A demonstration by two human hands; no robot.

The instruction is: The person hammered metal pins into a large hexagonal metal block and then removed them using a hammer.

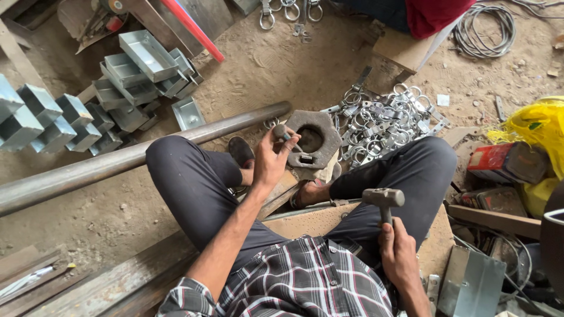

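My left hand (269,159) grips a short metal punch (283,132), its tip resting on a small metal piece (305,158) that lies on a heavy hexagonal steel block (315,138) with a round hole. My right hand (397,251) holds a hammer by its handle, the hammer head (383,197) raised above my right knee, apart from the block. I sit on the ground with the block between my feet.
A pile of shiny metal clamps (382,120) lies just beyond the block. A long steel pipe (129,157) crosses on the left, with stacked galvanised trays (138,73) behind it. Boxes and a yellow bag (537,126) crowd the right. Another person sits at the top.
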